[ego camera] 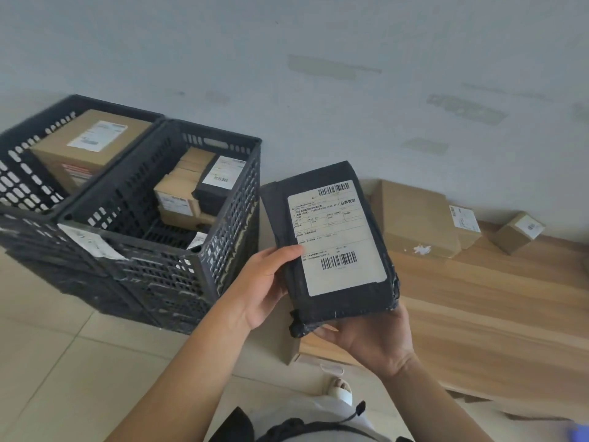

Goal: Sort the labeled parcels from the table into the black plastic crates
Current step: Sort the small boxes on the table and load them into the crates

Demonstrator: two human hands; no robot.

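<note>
A flat black parcel (331,301) with a large white shipping label is held up in front of me, over the left end of the wooden table (484,307). My left hand (264,285) grips its left edge, thumb on the label's corner. My right hand (373,339) supports it from below at the near end. Two black plastic crates stand to the left: the near crate (153,272) holds several small brown boxes and a black parcel; the far left crate (19,173) holds a large brown labeled box.
On the table lie a big brown box (414,218), a labeled box (467,224) behind it and a small brown box (518,232) near the grey wall. The crates stand stacked on a tiled floor. My foot (339,389) shows below.
</note>
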